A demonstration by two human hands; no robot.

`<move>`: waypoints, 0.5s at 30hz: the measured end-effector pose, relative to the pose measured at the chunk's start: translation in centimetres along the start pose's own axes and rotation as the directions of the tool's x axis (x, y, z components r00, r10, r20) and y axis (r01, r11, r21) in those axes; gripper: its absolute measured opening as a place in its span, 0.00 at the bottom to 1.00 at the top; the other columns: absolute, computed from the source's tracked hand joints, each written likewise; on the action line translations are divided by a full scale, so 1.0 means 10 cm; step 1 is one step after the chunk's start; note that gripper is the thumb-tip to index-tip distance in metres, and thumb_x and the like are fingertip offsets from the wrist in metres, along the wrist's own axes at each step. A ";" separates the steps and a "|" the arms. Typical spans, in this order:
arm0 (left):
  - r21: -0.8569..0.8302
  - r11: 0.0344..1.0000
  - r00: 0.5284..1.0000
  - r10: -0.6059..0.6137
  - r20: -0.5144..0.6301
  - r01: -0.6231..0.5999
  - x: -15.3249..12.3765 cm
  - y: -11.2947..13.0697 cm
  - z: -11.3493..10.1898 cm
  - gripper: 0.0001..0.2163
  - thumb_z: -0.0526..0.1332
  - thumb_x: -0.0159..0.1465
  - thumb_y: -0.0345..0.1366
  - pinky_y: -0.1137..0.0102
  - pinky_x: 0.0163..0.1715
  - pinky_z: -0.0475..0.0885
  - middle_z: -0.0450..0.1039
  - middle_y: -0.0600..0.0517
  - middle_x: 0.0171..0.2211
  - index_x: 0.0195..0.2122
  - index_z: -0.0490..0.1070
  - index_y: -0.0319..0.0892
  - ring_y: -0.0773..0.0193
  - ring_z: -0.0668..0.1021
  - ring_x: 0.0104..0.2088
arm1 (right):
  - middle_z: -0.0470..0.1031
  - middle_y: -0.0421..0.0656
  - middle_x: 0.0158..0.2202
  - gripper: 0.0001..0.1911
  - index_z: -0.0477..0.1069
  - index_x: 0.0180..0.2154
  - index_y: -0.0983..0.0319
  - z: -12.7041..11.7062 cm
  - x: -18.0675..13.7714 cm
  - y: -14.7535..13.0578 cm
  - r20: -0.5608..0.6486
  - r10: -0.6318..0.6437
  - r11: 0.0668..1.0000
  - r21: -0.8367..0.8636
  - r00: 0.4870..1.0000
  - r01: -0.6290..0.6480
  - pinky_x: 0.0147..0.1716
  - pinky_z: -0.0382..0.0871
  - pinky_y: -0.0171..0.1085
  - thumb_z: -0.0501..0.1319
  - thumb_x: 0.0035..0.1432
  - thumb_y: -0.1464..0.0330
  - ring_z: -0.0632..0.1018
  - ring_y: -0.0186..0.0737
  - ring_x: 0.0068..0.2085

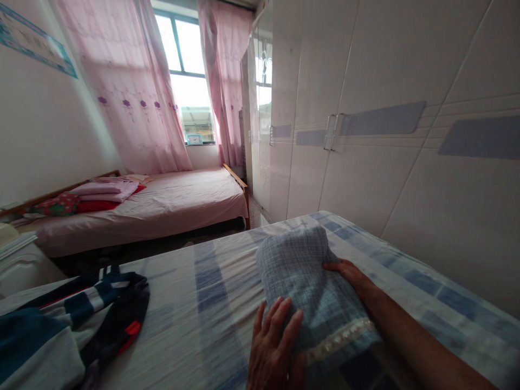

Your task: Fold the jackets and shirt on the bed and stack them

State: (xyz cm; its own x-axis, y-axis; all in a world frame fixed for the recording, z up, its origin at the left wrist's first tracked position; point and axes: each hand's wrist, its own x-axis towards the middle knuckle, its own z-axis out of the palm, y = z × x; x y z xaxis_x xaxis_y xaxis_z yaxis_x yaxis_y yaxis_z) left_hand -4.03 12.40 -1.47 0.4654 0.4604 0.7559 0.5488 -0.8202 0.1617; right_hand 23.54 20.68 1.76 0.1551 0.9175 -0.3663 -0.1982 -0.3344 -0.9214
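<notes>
A folded blue-grey woven garment (pixel 298 276) with a pale beaded trim along its near edge lies on the bed (pixel 174 314). My left hand (pixel 276 344) rests at the garment's left near side, fingers spread and pointing away from me. On the other side, my right hand (pixel 351 276) grips the garment's right edge, with the thumb on top and the other fingers hidden beneath or behind the cloth.
Dark, white and teal clothing (pixel 77 319) lies loosely at the bed's left. White wardrobe doors (pixel 365 179) run along the right. Beyond stands a second bed (pixel 190 195) with folded pink bedding (pixel 108 189), below a window with pink curtains (pixel 125 81).
</notes>
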 end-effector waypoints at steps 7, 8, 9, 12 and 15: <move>0.090 0.960 0.963 -0.269 0.033 0.265 -0.13 -0.05 0.16 0.32 0.53 0.64 0.35 0.57 0.55 0.66 0.58 0.39 0.61 0.66 0.40 0.35 0.53 0.64 0.60 | 0.79 0.47 0.29 0.22 0.70 0.43 0.67 -0.03 -0.11 -0.23 0.026 -0.067 0.997 0.048 0.997 0.065 0.32 0.74 0.42 0.67 0.44 0.69 0.78 0.45 0.28; 0.085 0.947 0.949 -0.313 0.035 0.310 -0.15 -0.06 0.19 0.32 0.53 0.64 0.35 0.58 0.53 0.67 0.59 0.40 0.61 0.66 0.39 0.36 0.53 0.65 0.59 | 0.79 0.47 0.29 0.23 0.69 0.44 0.66 0.01 -0.14 -0.33 0.017 -0.098 0.994 0.049 0.995 0.097 0.31 0.74 0.42 0.68 0.44 0.69 0.78 0.44 0.28; 0.078 0.934 0.934 -0.354 0.042 0.350 -0.17 -0.07 0.20 0.31 0.53 0.65 0.36 0.60 0.52 0.69 0.59 0.40 0.61 0.66 0.39 0.37 0.53 0.65 0.59 | 0.79 0.46 0.29 0.23 0.69 0.44 0.66 0.05 -0.16 -0.45 -0.002 -0.130 0.991 0.038 0.991 0.130 0.30 0.74 0.42 0.68 0.43 0.68 0.78 0.44 0.27; 0.065 0.918 0.916 -0.394 0.077 0.390 -0.19 -0.09 0.20 0.28 0.51 0.66 0.36 0.61 0.53 0.69 0.59 0.43 0.61 0.66 0.42 0.39 0.56 0.65 0.59 | 0.78 0.44 0.29 0.22 0.70 0.43 0.64 0.17 -0.17 -0.89 -0.100 -0.260 0.965 0.000 0.960 0.261 0.27 0.74 0.41 0.68 0.42 0.69 0.77 0.43 0.26; 0.086 0.937 0.929 -0.347 0.126 0.338 -0.19 -0.11 0.19 0.24 0.51 0.67 0.36 0.58 0.54 0.68 0.62 0.44 0.60 0.64 0.50 0.40 0.56 0.66 0.59 | 0.77 0.43 0.30 0.21 0.70 0.42 0.62 0.19 -0.02 -1.29 -0.222 -0.453 0.877 0.062 0.863 0.477 0.29 0.75 0.41 0.67 0.42 0.69 0.77 0.42 0.29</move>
State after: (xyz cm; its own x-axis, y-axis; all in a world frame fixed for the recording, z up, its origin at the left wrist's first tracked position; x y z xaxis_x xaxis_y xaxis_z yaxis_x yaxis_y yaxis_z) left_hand -4.14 13.05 -4.31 0.3298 0.7553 0.5664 0.7313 -0.5838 0.3527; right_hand 24.19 25.26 13.92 0.4391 0.8955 0.0724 -0.1601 0.1573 -0.9745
